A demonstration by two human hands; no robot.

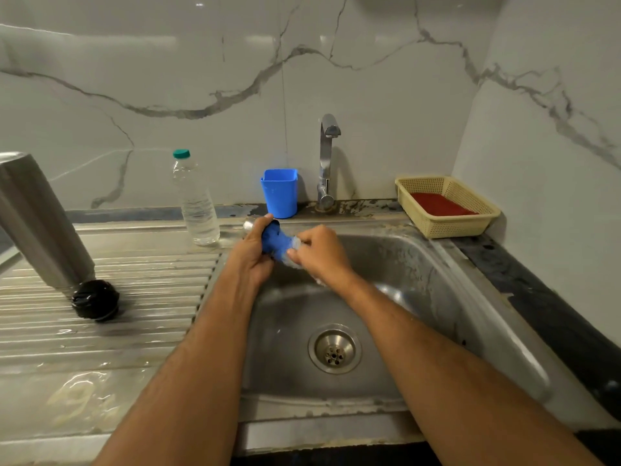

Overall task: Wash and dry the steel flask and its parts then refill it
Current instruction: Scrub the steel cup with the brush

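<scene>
Over the stainless steel sink basin (416, 274), the left hand (250, 253) curled its fingers round a small steel flask part (250, 225), apparently a cup or cap, of which only a silvery end showed past the thumb at about eleven o'clock from the knuckles. The right hand (321, 252) pinched a blue sponge or cloth (277, 242), foamy at its near edge, and pressed it against that part, so both hands were closed on something and touching across the blue pad. To do this scrubbing well, the left grip probably needed to stay firm while the part was turned, so the pad could reach the rim and inside, where residue tends to hide; soapy metal is likely slippery, so working low over the basin seemed wise. The chrome tap (326, 163) stood at twelve o'clock from the hands, with no water visibly running. The tall brushed-steel flask body (40, 223) stood inverted and leaning on the ribbed steel drainboard (111, 334), well apart at nine o'clock from the hands, with a round black ridged lid (95, 300) touching or just beside its lower end. A clear plastic water bottle with a green cap (196, 205) stood at ten o'clock, likely for refilling.
</scene>
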